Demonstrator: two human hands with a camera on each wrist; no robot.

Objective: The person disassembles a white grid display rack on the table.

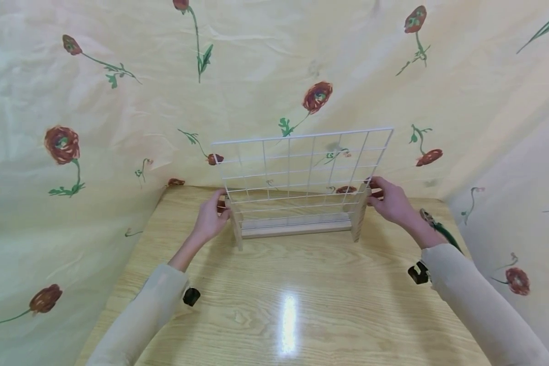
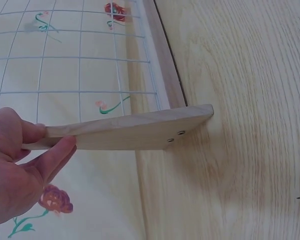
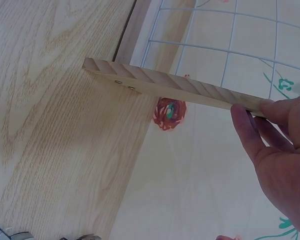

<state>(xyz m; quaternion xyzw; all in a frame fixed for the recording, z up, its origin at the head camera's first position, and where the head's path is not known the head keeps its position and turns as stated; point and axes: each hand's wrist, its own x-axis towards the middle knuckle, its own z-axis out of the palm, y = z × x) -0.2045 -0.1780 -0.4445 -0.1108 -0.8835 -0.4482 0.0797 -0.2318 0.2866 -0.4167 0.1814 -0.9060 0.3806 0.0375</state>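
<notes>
Fabric printed with red flowers on green stems covers the room's side left of the wire grid, then runs behind it, wrinkled in places, and on to the wall at its right. Left of the grid, the left hand pinches the upper end of a wooden side panel, which has two screw heads on its outer face. White and upright, the grid stands between both panels and rises above them, with a wooden crossbar along its foot. In front of the grid spreads a glossy, pale wood-grained table, streaked by a bright reflection. At the grid's right end, the right hand pinches the second panel between thumb and fingers. Farther right of the grid, green-handled pliers lie on the table, partly hidden by the forearm.
</notes>
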